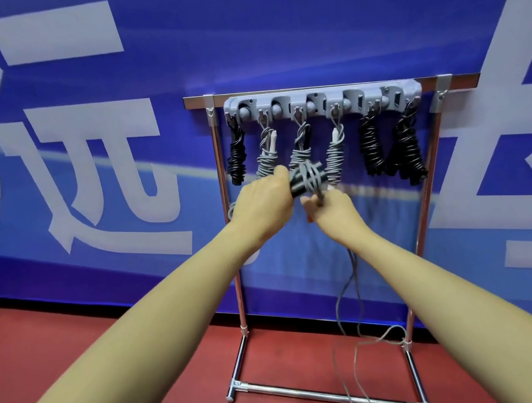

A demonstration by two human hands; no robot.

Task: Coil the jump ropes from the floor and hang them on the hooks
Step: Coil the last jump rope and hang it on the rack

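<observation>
Before the chrome rack [231, 239], both bare arms reach forward as a grey jump rope [308, 175] is wound around its black handles. Left hand [266, 203] grips the handles; right hand [329, 208] pinches the cord just below, its loose tail [348, 295] trailing to the red floor [40, 349]. Above, six coiled ropes [370, 147] hang from the grey hook rail [322, 101].

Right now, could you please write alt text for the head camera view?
The left hand grips black handles while the right hand winds grey rope around them, its tail trailing to the red floor. Behind, six coiled ropes hang from a hook rack.
</observation>
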